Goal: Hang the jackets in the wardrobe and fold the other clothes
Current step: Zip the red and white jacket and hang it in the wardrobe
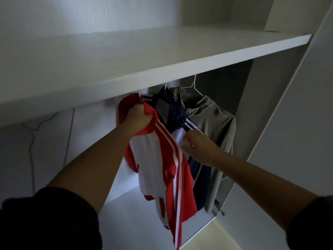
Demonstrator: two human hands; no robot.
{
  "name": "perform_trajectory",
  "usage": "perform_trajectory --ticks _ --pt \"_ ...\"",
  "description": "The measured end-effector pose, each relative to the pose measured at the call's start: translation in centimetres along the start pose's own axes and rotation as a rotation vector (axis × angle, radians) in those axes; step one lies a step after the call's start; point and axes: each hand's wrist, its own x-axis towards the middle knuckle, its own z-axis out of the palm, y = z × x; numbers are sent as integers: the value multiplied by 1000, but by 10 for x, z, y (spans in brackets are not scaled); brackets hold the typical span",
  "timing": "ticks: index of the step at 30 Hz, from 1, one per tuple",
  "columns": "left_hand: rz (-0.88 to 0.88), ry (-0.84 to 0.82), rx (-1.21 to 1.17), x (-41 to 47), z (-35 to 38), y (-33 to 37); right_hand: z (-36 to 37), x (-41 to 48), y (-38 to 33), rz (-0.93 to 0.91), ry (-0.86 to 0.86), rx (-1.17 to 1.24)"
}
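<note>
The shelf [162, 56] hides the hangers' [196, 88] tops; the right hand [198, 148] is blurred.

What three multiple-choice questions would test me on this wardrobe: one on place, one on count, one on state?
1. Where does the beige hooded fabric jacket hang?
A) leftmost B) rightmost C) middle
2. How many jackets show?
A) two B) three C) five
3. The left hand is:
A) gripping the red and white striped jacket B) empty C) holding a shoe

Answers:
1. B: it hangs right of the navy jacket.
2. B: red, navy and beige.
3. A: its fingers curl round the collar.
</note>
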Motion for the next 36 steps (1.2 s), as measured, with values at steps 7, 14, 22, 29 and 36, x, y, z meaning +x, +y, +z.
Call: perform_trajectory --ticks 7,14,22,29,36 --pt "-267 -25 -371 -19 -2 -23 25 19 -18 77 -115 -112" --pt "-182 -99 -286 -24 -8 -31 33 29 -37 46 -37 -17" --pt "-205 19 -43 -49 5 -19 18 9 -20 141 16 -103" --pt "-92 128 -219 -165 45 31 5 -80 -6 189 116 252" --pt "-5 -124 -387 -301 139 101 -3 -267 54 468 236 652"
